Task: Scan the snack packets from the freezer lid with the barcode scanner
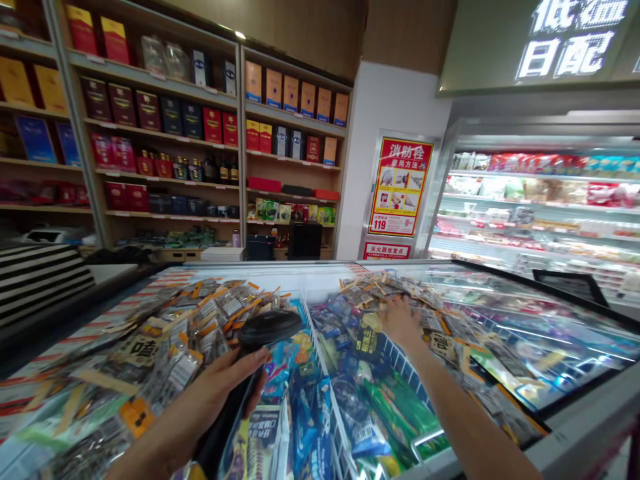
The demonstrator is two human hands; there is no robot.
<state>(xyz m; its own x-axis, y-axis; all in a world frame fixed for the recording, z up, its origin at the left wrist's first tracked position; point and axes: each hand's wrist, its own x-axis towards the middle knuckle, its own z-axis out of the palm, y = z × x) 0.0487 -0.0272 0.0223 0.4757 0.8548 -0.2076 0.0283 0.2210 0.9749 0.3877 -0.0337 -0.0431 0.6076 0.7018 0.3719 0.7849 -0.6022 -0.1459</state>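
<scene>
My left hand (227,380) is wrapped round the handle of a black handheld barcode scanner (270,327), its wide head pointing forward above the chest freezer. My right hand (400,320) reaches to the far side, fingers spread over a pile of snack packets (373,290) with clear fronts and orange edges. Whether its fingertips touch the packets is hard to tell. More such packets (165,347) lie heaped on the left. Below both hands, blue ice-cream packets (305,427) and green packets (400,407) fill wire baskets.
A white wire divider (320,360) runs between the baskets. Glass lids with dark frames (540,320) cover the freezer's right side. Wooden shelves (165,133) with boxed bottles stand behind, beside a red fire-hydrant notice (401,187). A lit refrigerated display (540,200) is at right.
</scene>
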